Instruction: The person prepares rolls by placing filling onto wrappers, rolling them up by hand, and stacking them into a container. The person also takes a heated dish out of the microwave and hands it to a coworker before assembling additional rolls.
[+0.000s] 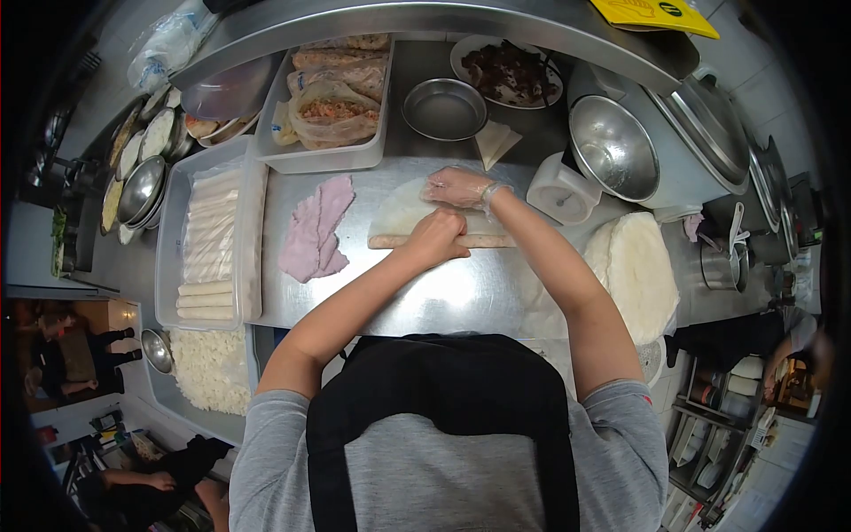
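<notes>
On the steel counter lies a thin pale wrapper sheet (396,209), its near edge rolled into a long, narrow spring roll (396,241). My left hand (438,238), bare, is closed over the middle of this roll. Just beyond it, my right hand (459,188) wears a clear plastic glove and rests on the far part of the sheet. Its fingers are curled; whatever they may pinch is hidden. To the left is a crumpled pink cloth (317,229). A stack of round white wrappers (634,275) sits beside my right arm.
At left, a plastic bin (251,239) holds finished rolls. Behind it stands a tub (319,160) with bagged filling. A shallow metal bowl (445,109), a plate of dark meat (505,71), a white scale (563,191) and a steel bowl (613,148) line the back. Other people work nearby.
</notes>
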Demonstrator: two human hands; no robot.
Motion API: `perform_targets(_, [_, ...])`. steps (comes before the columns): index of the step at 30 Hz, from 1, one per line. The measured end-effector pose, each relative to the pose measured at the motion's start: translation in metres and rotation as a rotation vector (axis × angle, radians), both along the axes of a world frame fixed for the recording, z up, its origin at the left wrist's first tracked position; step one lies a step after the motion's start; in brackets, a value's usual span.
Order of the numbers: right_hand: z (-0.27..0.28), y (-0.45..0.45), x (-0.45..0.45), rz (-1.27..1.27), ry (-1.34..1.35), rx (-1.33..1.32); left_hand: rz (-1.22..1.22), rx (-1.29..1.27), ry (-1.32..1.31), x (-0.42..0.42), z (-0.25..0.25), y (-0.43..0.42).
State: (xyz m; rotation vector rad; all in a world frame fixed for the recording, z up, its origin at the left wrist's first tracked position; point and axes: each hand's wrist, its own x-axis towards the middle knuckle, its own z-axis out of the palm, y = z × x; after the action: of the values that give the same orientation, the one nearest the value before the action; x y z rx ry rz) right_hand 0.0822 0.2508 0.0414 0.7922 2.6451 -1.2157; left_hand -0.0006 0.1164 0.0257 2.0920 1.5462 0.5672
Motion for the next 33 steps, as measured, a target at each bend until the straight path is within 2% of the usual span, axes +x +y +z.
perform_targets(13, [0.0, 0.005, -0.001, 0.024, -0.014, -0.058, -0.057, 0.09, -0.004, 0.019, -0.007, 0.005])
perform_targets(33, [0.006, 0.009, -0.001, 0.029, 0.002, -0.177, 0.005, 0.07, -0.047, 0.052, -0.007, 0.011])
